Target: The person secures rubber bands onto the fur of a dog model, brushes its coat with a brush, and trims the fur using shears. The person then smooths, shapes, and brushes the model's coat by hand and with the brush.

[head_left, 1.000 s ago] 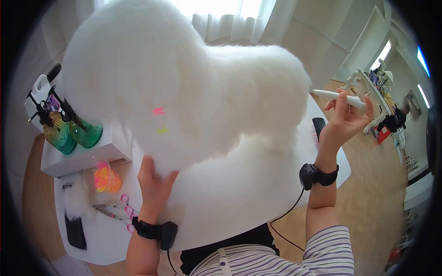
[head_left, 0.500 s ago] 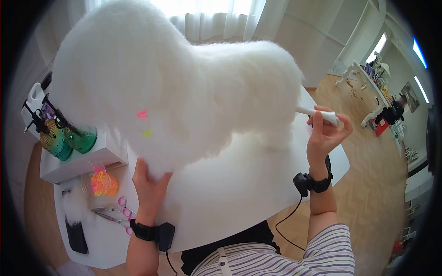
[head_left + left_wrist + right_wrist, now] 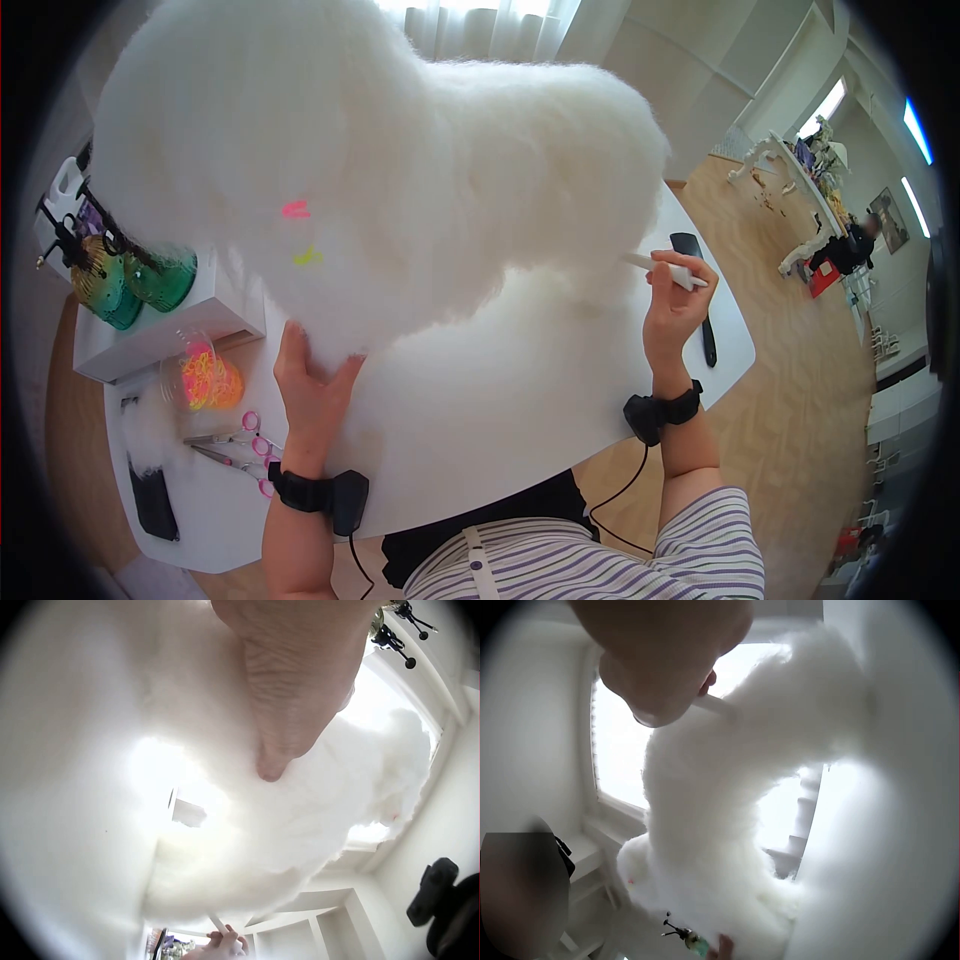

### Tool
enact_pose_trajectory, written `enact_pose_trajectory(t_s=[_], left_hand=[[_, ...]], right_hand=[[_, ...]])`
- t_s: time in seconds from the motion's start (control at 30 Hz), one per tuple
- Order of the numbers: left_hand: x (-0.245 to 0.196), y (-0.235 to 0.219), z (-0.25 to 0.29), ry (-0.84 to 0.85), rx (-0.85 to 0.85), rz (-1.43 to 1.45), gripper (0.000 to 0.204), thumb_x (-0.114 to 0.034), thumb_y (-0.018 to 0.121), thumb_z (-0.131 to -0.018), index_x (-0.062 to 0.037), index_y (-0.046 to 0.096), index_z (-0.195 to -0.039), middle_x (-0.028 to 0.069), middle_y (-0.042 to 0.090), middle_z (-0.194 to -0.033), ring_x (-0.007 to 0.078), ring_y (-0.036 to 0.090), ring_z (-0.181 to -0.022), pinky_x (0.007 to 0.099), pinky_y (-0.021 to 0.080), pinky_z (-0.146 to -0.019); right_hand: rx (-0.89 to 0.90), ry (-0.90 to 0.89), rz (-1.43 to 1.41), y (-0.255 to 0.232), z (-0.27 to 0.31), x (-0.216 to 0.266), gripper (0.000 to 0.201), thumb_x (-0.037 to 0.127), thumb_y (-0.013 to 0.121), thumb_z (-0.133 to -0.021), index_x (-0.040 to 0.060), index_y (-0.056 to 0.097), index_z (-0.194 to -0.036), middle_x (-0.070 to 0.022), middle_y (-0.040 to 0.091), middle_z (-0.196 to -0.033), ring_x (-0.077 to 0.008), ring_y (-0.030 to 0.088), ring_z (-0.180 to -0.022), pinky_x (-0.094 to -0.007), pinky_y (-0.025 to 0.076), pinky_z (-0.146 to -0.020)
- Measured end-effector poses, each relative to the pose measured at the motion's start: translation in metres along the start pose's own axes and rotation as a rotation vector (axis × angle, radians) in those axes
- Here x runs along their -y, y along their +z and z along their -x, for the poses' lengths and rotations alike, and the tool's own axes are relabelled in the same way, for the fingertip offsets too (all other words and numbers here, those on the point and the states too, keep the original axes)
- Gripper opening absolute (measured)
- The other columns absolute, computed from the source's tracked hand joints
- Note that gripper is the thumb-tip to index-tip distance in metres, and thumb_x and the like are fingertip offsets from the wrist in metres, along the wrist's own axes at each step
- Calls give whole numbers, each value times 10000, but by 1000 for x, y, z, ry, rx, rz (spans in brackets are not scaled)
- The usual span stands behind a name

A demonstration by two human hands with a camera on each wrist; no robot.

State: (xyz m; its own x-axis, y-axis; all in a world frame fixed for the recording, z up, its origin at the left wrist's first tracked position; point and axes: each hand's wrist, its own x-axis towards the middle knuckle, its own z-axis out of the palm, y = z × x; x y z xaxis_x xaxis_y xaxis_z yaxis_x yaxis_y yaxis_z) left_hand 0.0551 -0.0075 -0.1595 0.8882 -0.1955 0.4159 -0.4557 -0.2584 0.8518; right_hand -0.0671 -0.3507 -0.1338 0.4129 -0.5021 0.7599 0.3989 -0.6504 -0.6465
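A large white furry dog-shaped body [image 3: 540,150] fills the upper middle of the head view, with a pink band [image 3: 296,209] and a yellow-green one [image 3: 307,256] in its fur. My left hand [image 3: 315,395] grips the fur low at the front leg, thumb and index finger on either side; its other fingertips are hidden. The left wrist view has this hand [image 3: 300,682] against the fur. Between thumb and fingers, my right hand [image 3: 675,315] pinches a slim white tool [image 3: 685,276], whose tip meets the fur at the rear leg. That tip is partly hidden.
On the white table [image 3: 470,440] lie pink-handled scissors [image 3: 245,460], a black-handled brush [image 3: 152,503] and a dark comb [image 3: 708,340] at right. A cup of colourful bands [image 3: 210,380] stands by a white box [image 3: 180,325] with green spray bottles [image 3: 160,280]. Far right, a person sits [image 3: 858,245].
My right hand has moved left and down with the white tool, from beside the rump to the rear leg. The dark comb shows more fully. My left hand keeps its place at the fur.
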Motion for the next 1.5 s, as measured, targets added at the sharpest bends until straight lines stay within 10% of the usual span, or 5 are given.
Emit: enact_pose_trajectory(t_s=[0.33, 0.57, 0.77, 1.33, 1.5], left_hand=[[1, 0, 0, 12, -3, 12, 422, 41, 724, -635, 57, 484, -982, 135, 560, -897, 223, 564, -793, 295, 470, -733], [1, 1, -1, 23, -8, 11, 424, 38, 735, -625, 50, 476, -961, 136, 554, -872, 233, 565, -779, 296, 470, -724], [3, 0, -3, 70, 12, -9, 426, 20, 750, -632, 42, 473, -955, 141, 560, -866, 239, 571, -772, 297, 471, -709], [5, -4, -4, 130, 33, -42, 511, -108, 793, -653, 52, 491, -1032, 190, 556, -971, 339, 563, -871, 369, 471, -762], [0, -7, -6, 382, -132, -98, 442, -112, 750, -696, 41, 513, -1036, 184, 559, -1021, 341, 517, -989, 380, 434, -828]], right_hand=[[206, 72, 24, -5, -3, 4, 202, -2, 562, -883, 23, 427, -1031, -131, 592, -1010, -129, 540, -882, -240, 465, -737], [16, -214, 90, 1, 0, 44, 274, -11, 598, -850, 37, 402, -1036, -162, 571, -973, -163, 551, -776, -258, 475, -658], [636, -643, -161, 63, 5, 90, 345, -80, 654, -729, 18, 484, -1012, -179, 580, -925, -229, 595, -627, -282, 494, -514], [574, -758, -135, 130, 18, 98, 347, -78, 728, -588, 5, 606, -901, -121, 581, -868, -190, 551, -584, -263, 456, -499], [490, -765, -309, 134, 16, 117, 321, -74, 717, -597, 0, 605, -889, -123, 582, -876, -218, 561, -611, -291, 473, -525]])
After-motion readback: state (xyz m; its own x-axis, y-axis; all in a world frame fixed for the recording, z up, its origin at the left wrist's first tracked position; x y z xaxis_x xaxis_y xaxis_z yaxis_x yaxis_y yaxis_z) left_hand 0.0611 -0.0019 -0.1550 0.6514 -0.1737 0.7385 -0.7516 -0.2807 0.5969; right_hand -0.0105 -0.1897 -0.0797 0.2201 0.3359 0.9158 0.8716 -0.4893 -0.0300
